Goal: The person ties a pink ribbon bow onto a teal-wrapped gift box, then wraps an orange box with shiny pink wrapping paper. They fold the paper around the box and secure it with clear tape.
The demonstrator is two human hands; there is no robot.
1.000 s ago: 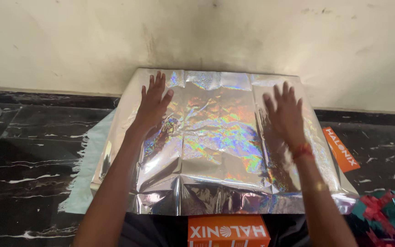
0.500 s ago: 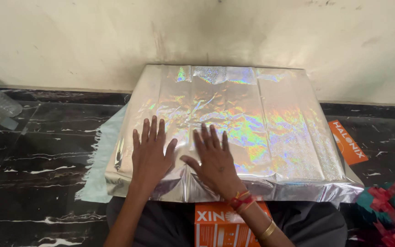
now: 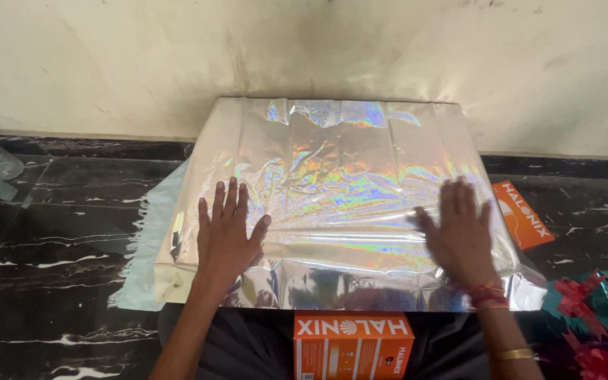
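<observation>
Both hands, left hand and right hand, lie open-gripped, flat on the holographic sheet.

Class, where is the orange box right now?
In the head view, the orange box sits bottom centre, just below the foil sheet's near edge, between the person's forearms.

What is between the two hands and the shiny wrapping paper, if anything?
Nothing visible. The left hand and the right hand both lie flat, palms down, directly on the shiny wrapping paper, near its front edge. The orange box sits below that edge, apart from both hands.
</observation>
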